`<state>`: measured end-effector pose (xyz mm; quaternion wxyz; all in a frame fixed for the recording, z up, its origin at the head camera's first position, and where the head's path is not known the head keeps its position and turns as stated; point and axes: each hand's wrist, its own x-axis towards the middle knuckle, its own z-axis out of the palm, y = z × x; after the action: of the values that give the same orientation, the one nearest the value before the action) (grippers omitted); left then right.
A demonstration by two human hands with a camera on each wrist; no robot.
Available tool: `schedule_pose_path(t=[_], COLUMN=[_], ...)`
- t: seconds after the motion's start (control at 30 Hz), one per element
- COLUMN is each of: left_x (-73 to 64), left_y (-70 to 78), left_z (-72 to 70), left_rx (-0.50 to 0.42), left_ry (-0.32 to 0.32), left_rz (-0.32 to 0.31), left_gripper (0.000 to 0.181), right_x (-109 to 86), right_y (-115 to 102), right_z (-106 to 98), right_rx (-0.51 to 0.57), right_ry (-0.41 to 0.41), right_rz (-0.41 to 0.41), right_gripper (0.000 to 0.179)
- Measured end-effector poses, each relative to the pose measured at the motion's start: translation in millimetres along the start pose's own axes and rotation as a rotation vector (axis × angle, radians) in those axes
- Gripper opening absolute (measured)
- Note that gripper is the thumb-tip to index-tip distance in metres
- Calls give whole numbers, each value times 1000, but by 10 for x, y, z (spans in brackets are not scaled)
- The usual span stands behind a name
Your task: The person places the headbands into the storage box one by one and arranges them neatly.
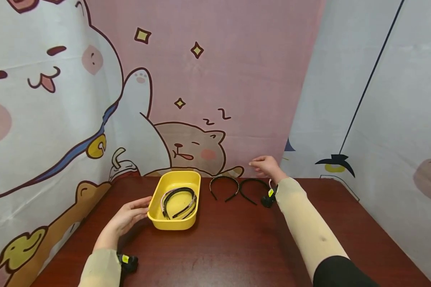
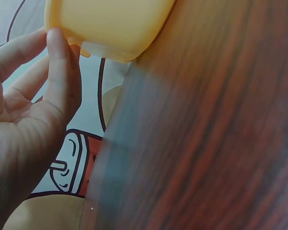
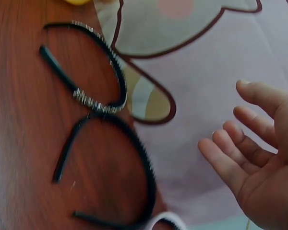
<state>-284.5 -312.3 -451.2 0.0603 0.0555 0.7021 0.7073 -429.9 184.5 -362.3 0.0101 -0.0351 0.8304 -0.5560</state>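
My left hand point(image 1: 130, 217) is at the left side of a yellow plastic basin point(image 1: 174, 225), its fairly straight fingertips touching the wall near the rim. Inside the basin lie several headbands point(image 1: 179, 189), mostly black, one with a pale band. To the right, my right hand point(image 1: 267, 166) is raised near the table's back edge, fingers loosely bent and holding nothing. Below and left of it on the table lie a black headband with sparkly stones point(image 3: 98, 104) and a plain-looking black headband point(image 3: 149, 167). A pale pink headband point(image 3: 170, 218) shows only partly at the frame's bottom.
The dark red-brown wooden table point(image 1: 230, 251) ends at the back against a hanging cloth point(image 1: 251, 79) printed with cartoon animals. Cloth also hangs along the left and right sides. Small black cameras point(image 1: 129, 263) are strapped to both wrists.
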Motion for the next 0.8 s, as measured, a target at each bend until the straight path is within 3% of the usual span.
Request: schedule_pose_path(t=[0.27,0.5,0.8], left_x=[12,21,2], left_y=[-16,26,22], left_z=[-1,-17,-7], left_rx=[9,13,8], left_ry=[1,-22,-28], left_rz=[-2,31,11], left_gripper=[61,59,59], right_x=[-3,-9,-80], right_y=[437,651,921], right_z=[-261,-577,-911], right_rx=[-4,-23,-73], right_ry=[4,3,103], right_rz=[-29,4,31], right_gripper=[43,50,51])
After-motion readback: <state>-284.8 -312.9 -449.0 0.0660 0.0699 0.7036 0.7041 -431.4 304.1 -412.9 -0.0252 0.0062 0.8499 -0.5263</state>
